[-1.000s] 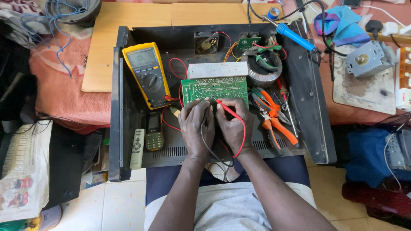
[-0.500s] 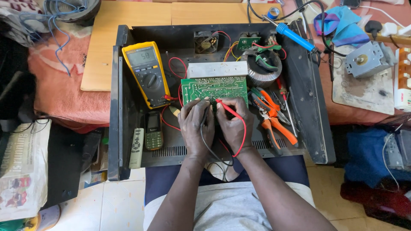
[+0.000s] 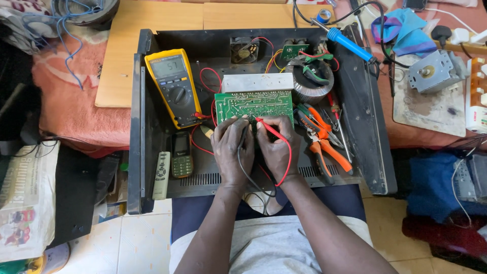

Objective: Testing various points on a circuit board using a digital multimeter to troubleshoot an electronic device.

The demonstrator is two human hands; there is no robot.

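Note:
A green circuit board [image 3: 253,104] lies solder side up inside an open black metal chassis [image 3: 355,122]. My left hand [image 3: 231,149] grips a black test probe [image 3: 243,133] whose tip touches the board's near edge. My right hand [image 3: 276,144] pinches a red test probe [image 3: 266,126] against the same edge, its red lead looping down over my wrist. Both leads run to a yellow multimeter [image 3: 173,86] lying face up to the left of the board, with its display lit.
Orange-handled pliers [image 3: 324,147] and other tools lie right of the board. A mobile phone [image 3: 181,153] and a white remote [image 3: 162,175] rest at the chassis's near left. A blue-handled soldering iron [image 3: 350,43], a toroidal transformer [image 3: 312,78] and a small fan [image 3: 244,49] sit farther back.

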